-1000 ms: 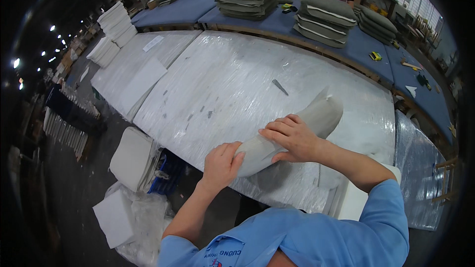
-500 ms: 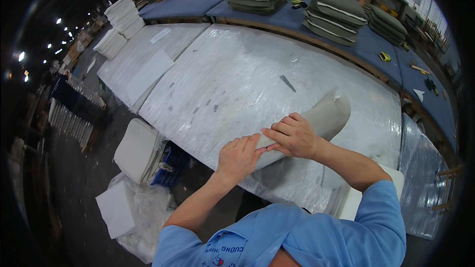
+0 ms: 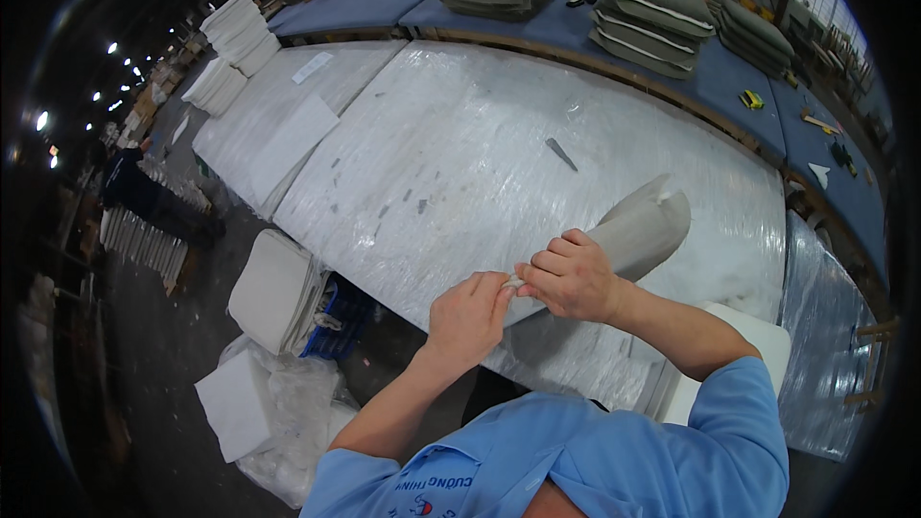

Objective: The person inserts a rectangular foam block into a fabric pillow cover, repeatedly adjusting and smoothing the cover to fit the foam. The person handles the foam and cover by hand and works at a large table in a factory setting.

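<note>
A grey fabric cushion cover (image 3: 650,228) lies rolled or folded over on the plastic-wrapped table (image 3: 460,134), with something pale showing at its far end. My left hand (image 3: 468,315) and my right hand (image 3: 574,278) are close together at its near edge. Both are closed, pinching the fabric between thumbs and fingers, and a bit of whitish material shows between them. Whether a pad fills the whole cover cannot be made out. Beyond the cover, a small dark grey strip (image 3: 561,154) lies on the wrap.
Stacks of grey-green cushions (image 3: 652,19) stand on the blue-topped table (image 3: 566,31) beyond. White foam pads (image 3: 273,283) sit by a blue crate (image 3: 338,317) on the left floor, near a plastic bag (image 3: 288,422). White pads (image 3: 734,355) lie by my right elbow. Other people are farther off.
My hands have come closer together and now bunch the cover's edge, showing whitish material between the fingers. The cover's far end has shifted slightly right. The view has moved a little.
</note>
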### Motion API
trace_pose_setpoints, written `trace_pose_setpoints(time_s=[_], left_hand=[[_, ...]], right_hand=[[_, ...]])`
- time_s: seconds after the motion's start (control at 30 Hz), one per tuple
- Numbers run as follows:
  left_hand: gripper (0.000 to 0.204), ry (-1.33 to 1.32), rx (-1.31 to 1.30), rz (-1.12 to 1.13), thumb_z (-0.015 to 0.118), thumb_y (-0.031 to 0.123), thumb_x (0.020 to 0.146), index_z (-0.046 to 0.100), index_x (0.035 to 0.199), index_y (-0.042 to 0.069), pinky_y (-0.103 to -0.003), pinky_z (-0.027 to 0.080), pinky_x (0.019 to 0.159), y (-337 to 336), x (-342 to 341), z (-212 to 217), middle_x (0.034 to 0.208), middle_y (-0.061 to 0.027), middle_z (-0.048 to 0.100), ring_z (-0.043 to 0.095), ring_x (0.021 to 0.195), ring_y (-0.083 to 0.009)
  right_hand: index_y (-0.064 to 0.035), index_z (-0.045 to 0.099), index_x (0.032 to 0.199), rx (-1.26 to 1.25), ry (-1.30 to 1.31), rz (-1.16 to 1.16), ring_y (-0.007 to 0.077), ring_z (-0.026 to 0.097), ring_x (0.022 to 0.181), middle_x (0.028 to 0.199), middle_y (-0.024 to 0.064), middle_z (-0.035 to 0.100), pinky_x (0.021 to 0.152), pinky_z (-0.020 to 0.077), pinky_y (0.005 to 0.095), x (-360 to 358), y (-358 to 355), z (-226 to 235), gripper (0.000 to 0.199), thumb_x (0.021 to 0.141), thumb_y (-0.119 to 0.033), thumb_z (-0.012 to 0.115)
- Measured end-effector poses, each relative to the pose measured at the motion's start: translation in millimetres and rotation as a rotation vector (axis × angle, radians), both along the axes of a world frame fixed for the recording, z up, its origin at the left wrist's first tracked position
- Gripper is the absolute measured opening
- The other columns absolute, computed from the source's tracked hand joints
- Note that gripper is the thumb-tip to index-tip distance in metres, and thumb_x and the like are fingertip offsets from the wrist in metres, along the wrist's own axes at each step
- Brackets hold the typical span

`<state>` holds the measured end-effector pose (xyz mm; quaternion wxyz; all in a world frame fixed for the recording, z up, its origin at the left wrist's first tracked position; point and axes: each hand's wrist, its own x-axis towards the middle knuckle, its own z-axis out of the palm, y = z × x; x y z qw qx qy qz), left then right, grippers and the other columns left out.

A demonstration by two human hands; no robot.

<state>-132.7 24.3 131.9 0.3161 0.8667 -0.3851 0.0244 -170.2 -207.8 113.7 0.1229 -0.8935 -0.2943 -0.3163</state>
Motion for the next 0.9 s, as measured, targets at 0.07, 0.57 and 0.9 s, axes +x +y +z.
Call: trace_pose_setpoints(time_s=[0.07, 0.57, 0.9], left_hand=[[0.020, 0.124, 0.068, -0.023, 0.063, 0.022, 0.107, 0.071, 0.118, 0.006, -0.047, 0.057, 0.078, 0.8, -0.1, 7.2, 0.099, -0.0158, 0.075, 0.074, 0.090, -0.0379], [0.045, 0.501, 0.309, -0.210, 0.049, 0.040, 0.114, 0.070, 0.135, 0.005, -0.046, 0.056, 0.091, 8.5, 28.4, 17.1, 0.110, -0.0227, 0.077, 0.073, 0.103, -0.0420], [0.059, 0.627, 0.320, -0.298, 0.044, 0.052, 0.114, 0.066, 0.142, 0.004, -0.048, 0.053, 0.100, 7.3, 48.0, 15.5, 0.121, -0.0260, 0.075, 0.071, 0.114, -0.0449]], right_hand=[[-0.0139, 0.075, 0.105, 0.013, 0.021, -0.007, 0.0178, 0.056, 0.078, 0.082, -0.0027, 0.057, 0.074, 0.0424, 0.0358, -4.8, 0.1, -0.5, 0.026, 0.093, -0.037, 0.077], [-0.0108, 0.068, 0.090, 0.051, 0.239, 0.006, 0.0256, 0.070, 0.077, 0.080, 0.0043, 0.067, 0.074, 0.0532, 0.0390, -9.6, 3.7, 5.6, 0.024, 0.101, -0.033, 0.070], [-0.0078, 0.071, 0.107, -0.081, 0.618, -0.029, 0.0324, 0.074, 0.093, 0.096, 0.0114, 0.076, 0.085, 0.0556, 0.0464, -1.2, -5.0, 26.3, 0.036, 0.105, -0.043, 0.064]])
